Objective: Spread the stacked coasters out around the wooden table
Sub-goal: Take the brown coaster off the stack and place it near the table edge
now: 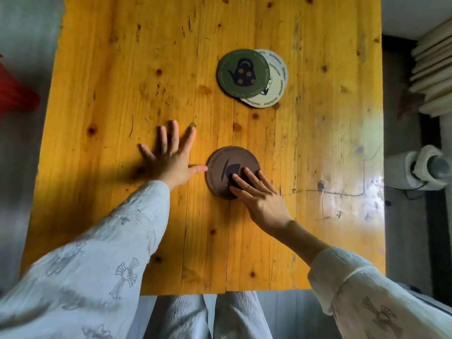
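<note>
1. Right hand (259,194): flat, fingers pressing down on the brown coaster (230,167) near the table's (97,69) middle. No pinch grip, just friction. If pressure drops mid-slide, fingers will prob skate over it & leave it behind.
2. Left hand (171,155): open, splayed on bare wood, holding nothing; thumb tip just beside the brown coaster's left edge. A slide leftward would bump into that thumb.
3. Green coaster (241,72) lies on top of the cream coaster (277,86), offset, farther up the table. Those 2 are still overlapped, so task looks approx 1/3 done. Dragging the green one could pull the cream one along w/ it.
4. Thin discs lie flush on wood, so lifting an edge w/ fingertips may fumble.
5. Pushing too far risks a coaster going off a table edge.
</note>
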{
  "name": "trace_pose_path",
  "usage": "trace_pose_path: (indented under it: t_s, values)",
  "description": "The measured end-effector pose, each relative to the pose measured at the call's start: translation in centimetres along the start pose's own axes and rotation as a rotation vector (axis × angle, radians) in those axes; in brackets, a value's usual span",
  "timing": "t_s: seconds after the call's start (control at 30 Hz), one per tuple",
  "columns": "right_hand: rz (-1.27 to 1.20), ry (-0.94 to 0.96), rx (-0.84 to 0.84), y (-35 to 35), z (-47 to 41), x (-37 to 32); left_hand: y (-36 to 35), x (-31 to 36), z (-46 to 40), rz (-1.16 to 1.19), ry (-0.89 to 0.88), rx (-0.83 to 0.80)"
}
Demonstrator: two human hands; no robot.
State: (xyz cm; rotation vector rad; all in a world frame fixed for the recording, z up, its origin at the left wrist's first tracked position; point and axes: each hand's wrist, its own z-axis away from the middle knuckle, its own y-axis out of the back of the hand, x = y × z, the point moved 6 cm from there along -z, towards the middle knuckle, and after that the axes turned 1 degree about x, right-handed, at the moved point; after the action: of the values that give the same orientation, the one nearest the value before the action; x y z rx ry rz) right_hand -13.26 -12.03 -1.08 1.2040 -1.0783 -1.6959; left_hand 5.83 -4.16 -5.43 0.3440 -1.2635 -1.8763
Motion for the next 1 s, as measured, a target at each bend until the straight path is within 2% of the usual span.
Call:
trace_pose_path:
  t_s: [0.17, 0.23, 0.3, 0.4, 0.47, 0.5, 0.57, 0.63, 0.7, 0.87, 1.0]
  values:
    - [0.0, 0.116, -0.062, -0.9, 2.7, -0.8, 0.5, 0.2, 0.6, 0.021, 0.002, -0.03]
    - [0.015, 0.135, -0.077, -0.9, 2.8, -0.9, 0.9, 1.1, 1.6, 0.104, -0.028, 0.036]
    - [-0.047, 0.077, -0.072, -0.6, 3.0, -0.9, 1.1, 2.8, 3.1, 0.261, -0.098, 0.106]
    - [-0.234, -0.169, 0.047, 0.2, 3.6, -0.6, 0.4, 6.4, 5.2, 0.374, -0.279, 0.096]
    - [-0.412, -0.446, 0.186, 0.7, 4.5, 0.5, -0.3, 8.2, 5.6, 0.38, -0.354, 0.055]
    - [-0.542, -0.616, 0.203, 0.5, 4.9, 1.2, -0.7, 8.7, 5.7, 0.369, -0.369, 0.034]
    - [-0.904, -0.915, 0.111, -0.7, 5.5, 1.8, -1.1, 9.2, 5.7, 0.329, -0.375, 0.017]
    - [-1.225, -1.066, 0.048, -1.7, 5.5, 1.5, -1.0, 8.8, 5.9, 0.326, -0.347, 0.035]
    - [-1.327, -1.092, 0.06, -1.3, 5.0, 1.6, -0.9, 7.9, 6.5, 0.346, -0.289, 0.077]
    - [-1.255, -0.926, 0.162, 1.0, 3.0, 2.4, -2.7, 4.1, 11.3, 0.549, -0.043, 0.125]
    - [-0.976, -0.865, 0.14, 1.3, 2.4, 3.1, -3.0, 3.4, 13.0, 0.614, 0.044, 0.146]
